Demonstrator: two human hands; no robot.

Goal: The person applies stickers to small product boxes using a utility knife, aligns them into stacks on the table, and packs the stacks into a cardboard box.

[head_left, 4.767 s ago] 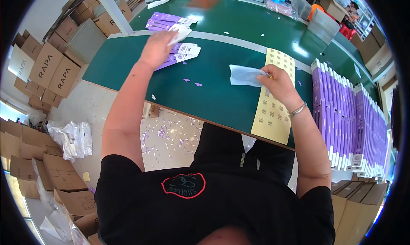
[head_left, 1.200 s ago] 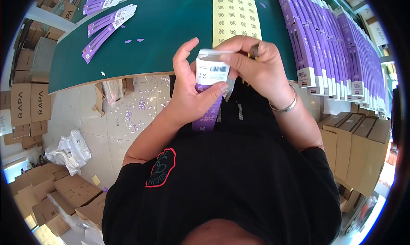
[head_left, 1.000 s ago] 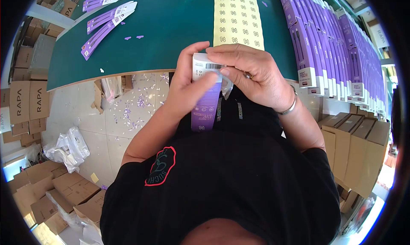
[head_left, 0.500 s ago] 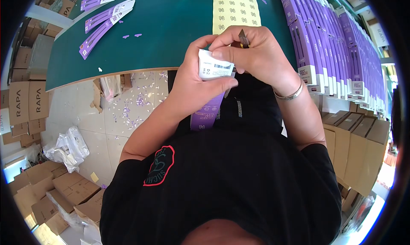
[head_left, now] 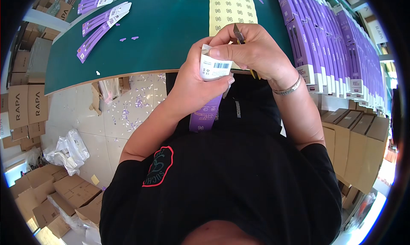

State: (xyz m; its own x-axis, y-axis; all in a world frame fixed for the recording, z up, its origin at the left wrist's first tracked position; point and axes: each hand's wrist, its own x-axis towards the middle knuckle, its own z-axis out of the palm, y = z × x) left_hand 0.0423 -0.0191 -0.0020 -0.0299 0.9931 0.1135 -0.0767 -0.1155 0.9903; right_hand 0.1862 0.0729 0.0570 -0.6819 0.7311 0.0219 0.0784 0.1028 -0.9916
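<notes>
Both hands have come together since the earliest frame: the left hand (head_left: 196, 83) has left the flat purple-and-white printed cartons (head_left: 92, 42), which lie left of the sheet named below, and the right hand (head_left: 258, 52) has shifted across to meet it. Landmark for places: the yellow paper sheet printed with rows of dark marks (head_left: 232, 8).

Inspected item, a long purple cardboard box with a white barcoded end (head_left: 206, 112), is off the green tabletop (head_left: 162, 40), on the wearer's side of the sheet and slightly left of it. Long axis runs from the white end, nearest the sheet, back toward the wearer's body, leaning slightly left.

Left fingers are wrapped round the box just below the white end; this hand has the fuller hold. Right thumb bears on the white end's upper edge, so the box body extends wearer-ward and left of it. Right fingers also grip a slim dark-bladed hand tool with yellow on its handle (head_left: 238, 33), point upward. Flap condition under the thumb cannot be told.
</notes>
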